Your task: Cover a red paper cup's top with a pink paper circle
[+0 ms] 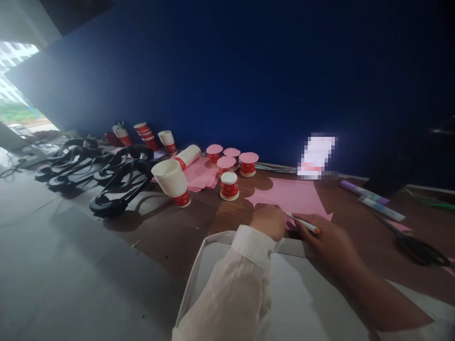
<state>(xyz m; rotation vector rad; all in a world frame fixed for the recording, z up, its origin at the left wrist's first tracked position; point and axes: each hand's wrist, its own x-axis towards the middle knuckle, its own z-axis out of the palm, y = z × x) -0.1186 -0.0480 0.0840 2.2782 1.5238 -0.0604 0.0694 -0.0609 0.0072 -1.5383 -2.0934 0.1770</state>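
Note:
A pink sheet with curved cutouts along its left edge lies on the brown table. My right hand grips a white pen with an orange end, its tip near the sheet's lower edge. Just left of the pen tip, my left hand presses down at the sheet's lower edge; its fingers are hidden from view. Beyond my left hand stands an upside-down red cup with a white top. Several similar cups with pink paper discs, one of them here, stand behind it.
A tall stack of paper cups leans at the left, beside pink sheets. Black headsets line the table's left part. Scissors and purple and white markers lie at the right. An open white box is in front.

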